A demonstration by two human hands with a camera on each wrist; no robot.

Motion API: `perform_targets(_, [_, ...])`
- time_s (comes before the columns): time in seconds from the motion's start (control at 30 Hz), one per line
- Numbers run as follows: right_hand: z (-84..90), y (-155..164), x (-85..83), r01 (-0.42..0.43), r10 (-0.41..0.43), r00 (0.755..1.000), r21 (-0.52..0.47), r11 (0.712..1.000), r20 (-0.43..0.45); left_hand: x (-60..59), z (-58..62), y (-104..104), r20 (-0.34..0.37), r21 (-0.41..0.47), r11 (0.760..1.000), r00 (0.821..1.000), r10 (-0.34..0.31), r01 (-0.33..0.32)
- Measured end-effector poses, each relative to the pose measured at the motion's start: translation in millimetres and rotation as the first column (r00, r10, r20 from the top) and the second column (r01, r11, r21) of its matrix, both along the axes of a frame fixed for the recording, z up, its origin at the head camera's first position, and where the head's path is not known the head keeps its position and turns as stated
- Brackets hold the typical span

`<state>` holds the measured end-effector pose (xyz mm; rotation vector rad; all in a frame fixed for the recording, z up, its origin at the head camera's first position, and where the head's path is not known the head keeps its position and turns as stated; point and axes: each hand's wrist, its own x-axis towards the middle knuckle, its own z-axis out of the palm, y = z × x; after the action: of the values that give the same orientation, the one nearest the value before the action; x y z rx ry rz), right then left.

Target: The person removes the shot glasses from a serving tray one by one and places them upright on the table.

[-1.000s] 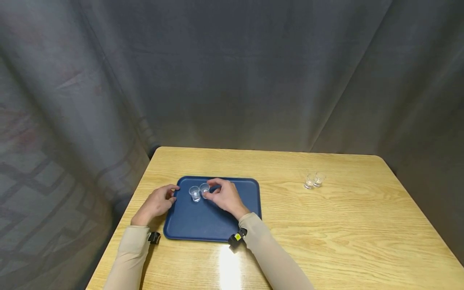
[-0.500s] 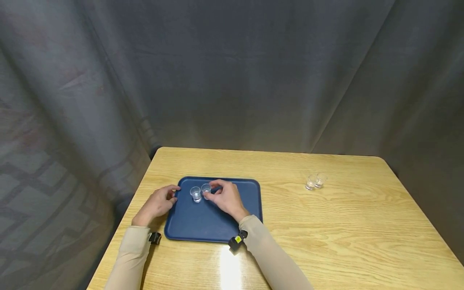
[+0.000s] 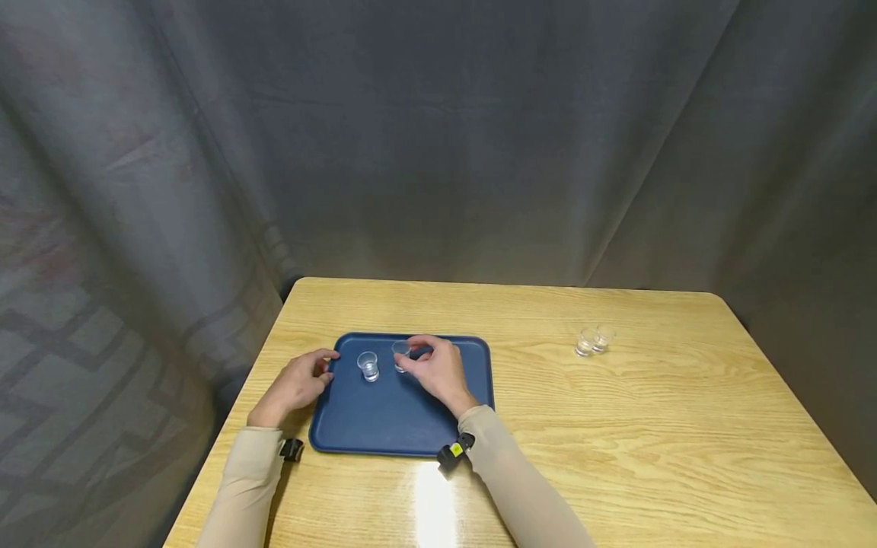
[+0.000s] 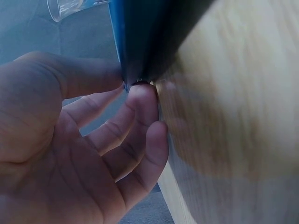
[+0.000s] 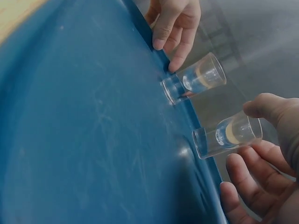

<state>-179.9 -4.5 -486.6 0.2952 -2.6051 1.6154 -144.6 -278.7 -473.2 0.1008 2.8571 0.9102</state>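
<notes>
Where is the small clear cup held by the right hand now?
In the head view, the small clear cup is in the right hand, over the far half of the blue rectangular tray, right of another clear cup.

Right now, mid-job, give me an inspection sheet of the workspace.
Surface: wood-grain table, glare patch in front of the blue tray.
Job's things: first clear glass, at the right hand; second glass upright on the tray, apart from the first; third glass and fourth glass upright on the table, right of the tray; whether these two touch, cannot tell.
Clutter: nothing seen.
Left hand: holds the tray's left edge.
Right hand: holds the first glass between thumb and fingers.
Cables: nothing seen.
Surroundings: dark grey curtain behind the table.
</notes>
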Motion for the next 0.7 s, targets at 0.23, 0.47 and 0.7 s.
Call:
perform_targets(0.23, [5.6,10,-0.9,0.003,-0.001,1.000,-0.058,0.998,0.025,-0.2,-0.6,0,0.000,0.003,1.000,1.000,0.001,-0.001])
perform_targets(0.47, [15.6,28,-0.1,0.022,-0.017,0.999,-0.090,0.996,0.048,0.7,-0.7,1,0.012,0.011,1.000,1.000,0.005,-0.005])
perform_targets(0.7, [15.4,49,-4.3,0.086,-0.082,0.996,-0.120,0.989,0.044,1.1,1.5,-1,0.012,0.023,1.000,1.000,0.004,-0.004])
